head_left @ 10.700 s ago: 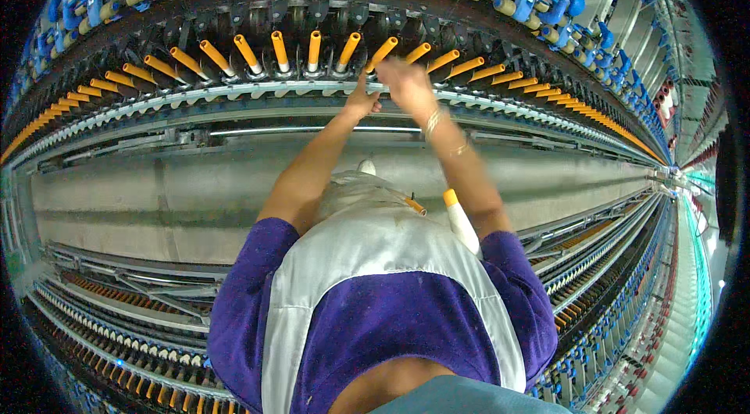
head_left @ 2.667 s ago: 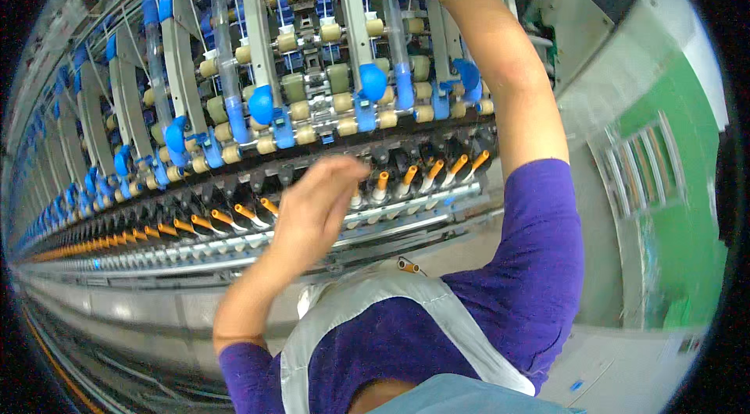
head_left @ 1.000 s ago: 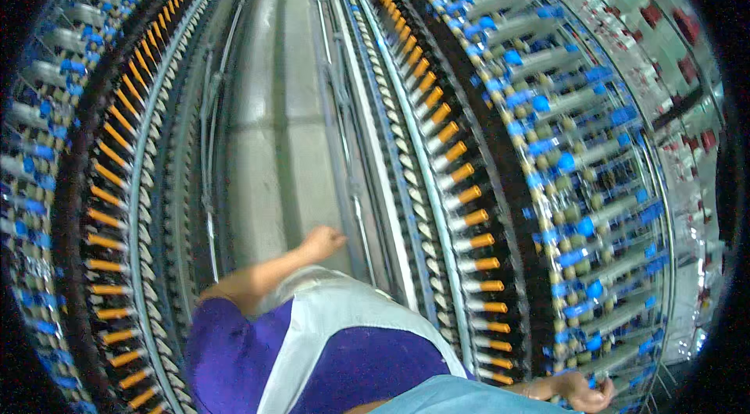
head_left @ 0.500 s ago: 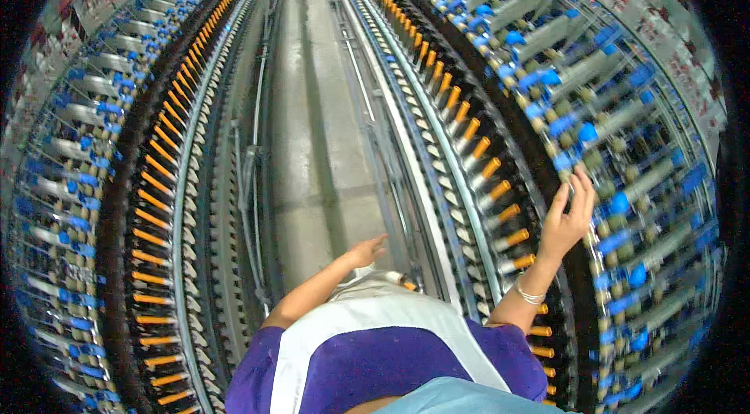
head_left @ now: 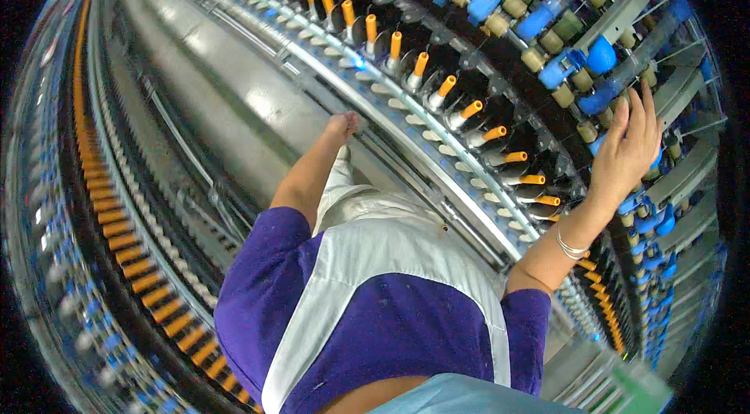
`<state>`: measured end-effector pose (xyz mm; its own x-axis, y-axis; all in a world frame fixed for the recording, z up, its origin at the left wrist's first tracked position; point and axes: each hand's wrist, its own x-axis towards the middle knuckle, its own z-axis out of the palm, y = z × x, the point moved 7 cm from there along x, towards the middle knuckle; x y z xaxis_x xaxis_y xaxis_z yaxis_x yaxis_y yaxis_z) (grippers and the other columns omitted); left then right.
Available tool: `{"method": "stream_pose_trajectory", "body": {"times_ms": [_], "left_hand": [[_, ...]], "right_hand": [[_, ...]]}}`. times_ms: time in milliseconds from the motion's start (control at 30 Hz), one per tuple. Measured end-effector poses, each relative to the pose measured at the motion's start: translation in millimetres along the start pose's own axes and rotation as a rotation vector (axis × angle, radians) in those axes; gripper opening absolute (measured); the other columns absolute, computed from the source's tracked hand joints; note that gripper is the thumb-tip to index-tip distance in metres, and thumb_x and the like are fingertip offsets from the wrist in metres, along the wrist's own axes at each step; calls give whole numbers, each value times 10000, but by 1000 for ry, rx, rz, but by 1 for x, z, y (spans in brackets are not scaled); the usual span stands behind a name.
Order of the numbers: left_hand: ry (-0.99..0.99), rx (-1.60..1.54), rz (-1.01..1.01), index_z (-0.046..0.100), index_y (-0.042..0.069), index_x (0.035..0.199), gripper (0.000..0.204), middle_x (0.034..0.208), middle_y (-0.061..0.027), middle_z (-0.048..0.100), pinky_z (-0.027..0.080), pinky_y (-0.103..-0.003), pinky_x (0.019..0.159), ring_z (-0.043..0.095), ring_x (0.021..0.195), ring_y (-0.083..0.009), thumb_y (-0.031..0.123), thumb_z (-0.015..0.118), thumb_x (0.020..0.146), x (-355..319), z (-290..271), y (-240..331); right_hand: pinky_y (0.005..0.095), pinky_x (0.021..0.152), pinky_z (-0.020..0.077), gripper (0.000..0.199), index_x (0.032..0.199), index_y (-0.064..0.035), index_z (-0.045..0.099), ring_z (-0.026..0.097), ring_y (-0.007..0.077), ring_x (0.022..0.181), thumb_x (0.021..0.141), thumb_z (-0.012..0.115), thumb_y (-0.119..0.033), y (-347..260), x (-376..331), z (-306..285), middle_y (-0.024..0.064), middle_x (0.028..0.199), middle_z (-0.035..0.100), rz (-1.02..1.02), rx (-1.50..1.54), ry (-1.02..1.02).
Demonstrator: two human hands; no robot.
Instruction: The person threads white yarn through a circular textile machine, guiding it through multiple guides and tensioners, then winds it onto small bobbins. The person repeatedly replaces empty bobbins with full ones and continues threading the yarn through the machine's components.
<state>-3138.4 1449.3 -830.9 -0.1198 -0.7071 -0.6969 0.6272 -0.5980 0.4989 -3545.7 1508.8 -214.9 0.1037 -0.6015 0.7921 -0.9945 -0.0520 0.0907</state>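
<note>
My right hand (head_left: 627,144) is raised at the right-hand spinning machine, its fingers stretched out and nothing visible in them. It overlaps the row of blue clips (head_left: 564,68), tan rollers (head_left: 534,60) and grey arms (head_left: 621,16); whether the fingertips touch them I cannot tell. Below this row stand orange bobbin tubes (head_left: 420,64) on spindles, to the left of my right forearm. My left hand (head_left: 344,125) hangs low over the aisle beside the machine's lower rail. It is small and blurred, its fingers partly hidden, and no held thing shows.
A grey floor aisle (head_left: 258,101) runs between two long machines. Along the left-hand one goes another row of orange tubes (head_left: 129,265). A pale metal rail (head_left: 367,95) edges the right-hand machine. At the lower right is a blurred green and white panel (head_left: 629,387).
My view has turned toward the right-hand machine, so the aisle now slants to the upper left. My right hand stays raised at the roller row, fingers now straighter; my left hand appears higher in view.
</note>
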Motion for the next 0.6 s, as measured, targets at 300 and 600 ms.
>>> {"method": "stream_pose_trajectory", "body": {"times_ms": [300, 600], "left_hand": [[-392, 138, -215, 600, 65, 950, 181, 977, -84, 665, 409, -395, 944, 574, 1101, -261, 217, 592, 853, 102, 62, 21], [-569, 1175, -79, 513, 42, 1206, 323, 1174, -185, 582, 423, -360, 930, 549, 1110, -300, 210, 532, 930, -31, 117, 104]], "right_hand": [[429, 1062, 294, 216, 1035, -70, 660, 541, 238, 1165, 917, 571, -228, -18, 19, 13, 59, 1224, 618, 205, -65, -131], [332, 872, 486, 340, 1100, 56, 604, 615, 217, 997, 1007, 402, -201, -49, -42, -33, 151, 1095, 647, 727, 333, 388]]}}
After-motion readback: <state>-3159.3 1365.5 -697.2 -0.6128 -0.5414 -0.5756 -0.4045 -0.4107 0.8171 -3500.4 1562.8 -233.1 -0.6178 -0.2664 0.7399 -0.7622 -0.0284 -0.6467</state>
